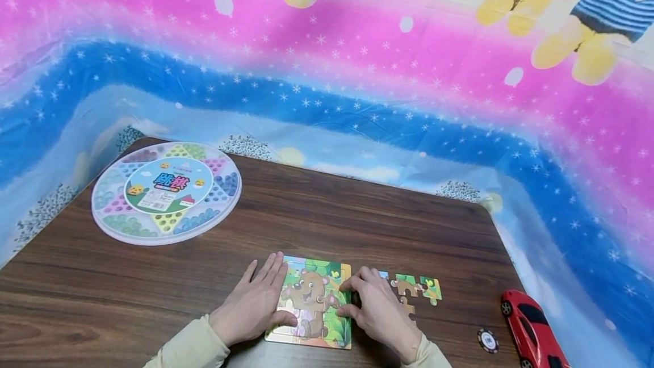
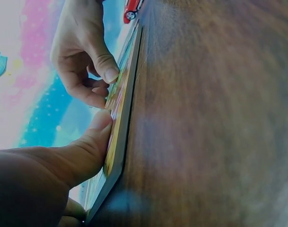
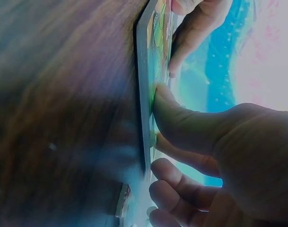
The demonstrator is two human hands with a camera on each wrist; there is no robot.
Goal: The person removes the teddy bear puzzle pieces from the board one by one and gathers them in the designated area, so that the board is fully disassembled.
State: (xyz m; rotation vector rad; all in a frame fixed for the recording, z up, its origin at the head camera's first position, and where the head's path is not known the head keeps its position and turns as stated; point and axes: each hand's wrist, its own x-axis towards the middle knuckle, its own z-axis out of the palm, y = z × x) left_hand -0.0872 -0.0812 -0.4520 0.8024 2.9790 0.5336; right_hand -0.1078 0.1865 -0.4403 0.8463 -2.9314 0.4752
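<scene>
A jigsaw puzzle (image 1: 309,291) of a brown bear in a flat tray lies near the table's front edge. My left hand (image 1: 254,300) lies along its left side, fingers straight and the thumb resting on the lower part of the picture. At the right side my right hand (image 1: 380,311) has thumb and forefinger bent over a green puzzle piece (image 3: 154,140), close on the tray's surface; its other fingers curl beside the edge. In the left wrist view the tray's dark edge (image 2: 122,142) shows low over the wood. Loose puzzle pieces (image 1: 406,284) lie right of my right hand, some partly hidden by it.
A round Chinese checkers set (image 1: 166,223) stands at the back left of the wooden table (image 1: 357,209). On the right are a red toy car (image 1: 533,328) and a poker chip (image 1: 487,341). A printed cloth (image 1: 327,95) hangs behind the table.
</scene>
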